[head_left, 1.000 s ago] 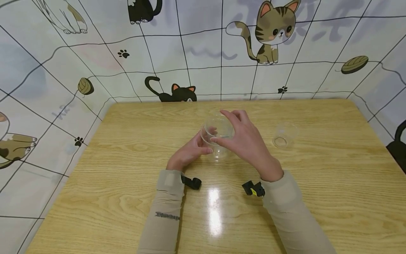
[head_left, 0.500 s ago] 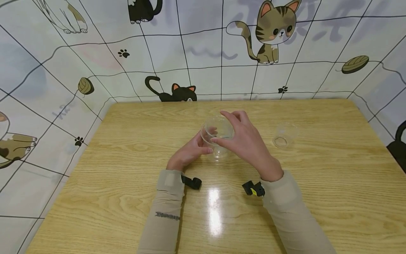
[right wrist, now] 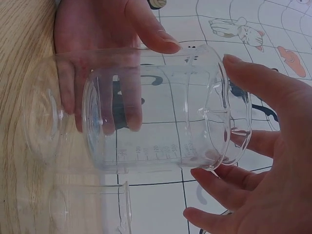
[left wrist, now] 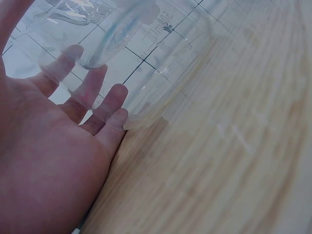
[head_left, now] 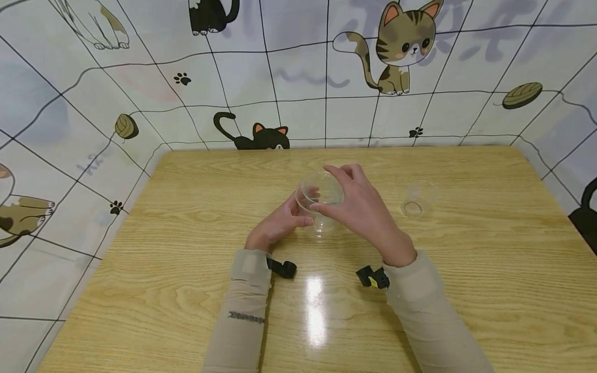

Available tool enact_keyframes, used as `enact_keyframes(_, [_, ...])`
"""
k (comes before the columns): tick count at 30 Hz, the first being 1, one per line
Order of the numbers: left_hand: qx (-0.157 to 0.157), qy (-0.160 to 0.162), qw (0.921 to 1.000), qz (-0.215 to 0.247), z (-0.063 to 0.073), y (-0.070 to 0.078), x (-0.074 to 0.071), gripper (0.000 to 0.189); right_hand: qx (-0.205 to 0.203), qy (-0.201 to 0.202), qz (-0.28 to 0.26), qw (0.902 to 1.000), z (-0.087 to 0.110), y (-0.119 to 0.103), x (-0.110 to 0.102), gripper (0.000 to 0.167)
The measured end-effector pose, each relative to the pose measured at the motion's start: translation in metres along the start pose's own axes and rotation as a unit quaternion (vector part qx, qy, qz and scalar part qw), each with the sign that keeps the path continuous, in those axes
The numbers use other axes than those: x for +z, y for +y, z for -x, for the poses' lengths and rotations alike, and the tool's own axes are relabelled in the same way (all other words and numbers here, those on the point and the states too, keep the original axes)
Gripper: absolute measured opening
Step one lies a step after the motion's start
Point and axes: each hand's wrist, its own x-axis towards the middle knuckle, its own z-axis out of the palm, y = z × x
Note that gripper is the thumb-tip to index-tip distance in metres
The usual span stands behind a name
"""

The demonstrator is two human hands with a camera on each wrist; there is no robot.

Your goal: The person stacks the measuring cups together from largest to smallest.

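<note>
Two clear glass beakers are nested at mid-table, a smaller beaker (right wrist: pixel 156 146) with printed graduations inside a larger beaker (right wrist: pixel 41 131). My left hand (head_left: pixel 281 223) holds the larger one by its side, thumb on the near wall and fingers round the far wall. In the left wrist view those fingers (left wrist: pixel 114 95) lie along the glass, near the wooden tabletop. My right hand (head_left: pixel 366 210) grips the smaller beaker at its rim, thumb and fingers spread on opposite sides. The larger beaker's base is down at the table.
A third, small clear beaker (head_left: pixel 415 204) stands on the wooden table (head_left: pixel 186 207) to the right of my right hand. White panels (head_left: pixel 298 77) printed with cats and grid lines rise behind the table and at both sides.
</note>
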Motion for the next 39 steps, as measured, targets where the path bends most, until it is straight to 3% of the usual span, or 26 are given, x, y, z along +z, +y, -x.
enact_keyframes(39, [-0.001, -0.003, 1.0000, -0.001, -0.0006, -0.0001, 0.0005, 0.066, -0.007, -0.005, 0.008, 0.9999, -0.0020, 0.0036, 0.0037, 0.079])
